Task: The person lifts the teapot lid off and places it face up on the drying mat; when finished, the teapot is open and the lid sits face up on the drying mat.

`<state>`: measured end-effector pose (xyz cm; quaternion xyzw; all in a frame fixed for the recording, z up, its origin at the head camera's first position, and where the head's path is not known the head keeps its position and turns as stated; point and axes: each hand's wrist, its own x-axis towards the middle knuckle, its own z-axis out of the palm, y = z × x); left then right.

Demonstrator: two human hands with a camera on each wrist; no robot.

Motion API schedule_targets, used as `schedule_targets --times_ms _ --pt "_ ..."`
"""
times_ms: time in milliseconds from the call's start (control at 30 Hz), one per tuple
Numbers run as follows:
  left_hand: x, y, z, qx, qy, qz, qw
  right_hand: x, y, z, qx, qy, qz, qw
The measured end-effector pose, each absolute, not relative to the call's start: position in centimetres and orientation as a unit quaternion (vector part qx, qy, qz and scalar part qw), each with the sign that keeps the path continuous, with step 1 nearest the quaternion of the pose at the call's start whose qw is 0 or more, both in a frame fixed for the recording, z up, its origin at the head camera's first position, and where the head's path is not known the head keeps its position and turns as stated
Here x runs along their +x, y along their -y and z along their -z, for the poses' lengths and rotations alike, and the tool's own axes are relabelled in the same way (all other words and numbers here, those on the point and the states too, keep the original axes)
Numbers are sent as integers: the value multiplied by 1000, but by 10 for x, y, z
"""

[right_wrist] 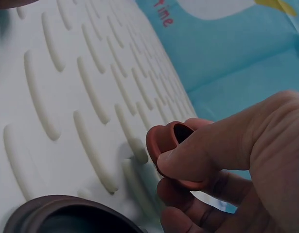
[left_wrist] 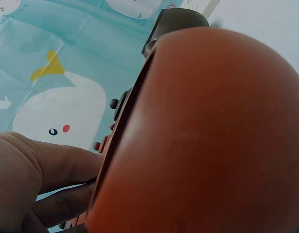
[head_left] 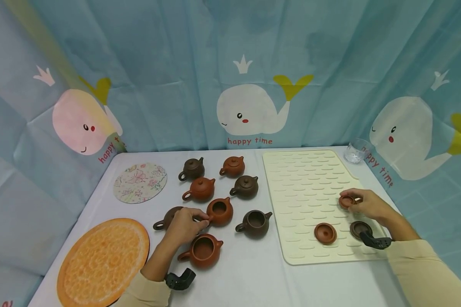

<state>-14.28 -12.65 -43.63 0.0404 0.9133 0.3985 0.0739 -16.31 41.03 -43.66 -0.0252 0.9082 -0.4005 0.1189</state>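
My left hand pinches the handle of a lidless reddish-brown teapot on the white table; the fingers hide most of that handle. A dark teapot sits partly behind this hand. Nearer me stands another lidless reddish teapot, whose wall probably fills much of the left wrist view. To the right is a lidless dark teapot. Over the cream mat, my right hand holds a small reddish teapot lid between thumb and fingers. A reddish lid and a dark lid lie on the mat.
Several lidded teapots stand farther back. At the left are a floral round mat and an orange round mat. The cream textured mat covers the right side, with a clear glass behind it. A whale-print curtain surrounds the table.
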Motion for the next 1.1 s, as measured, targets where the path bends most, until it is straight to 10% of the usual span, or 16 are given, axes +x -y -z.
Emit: schedule_targets --times_ms 1100 --pt "-141 126 438 47 -916 -392 71 -157 -410 432 -20 -939 336 68"
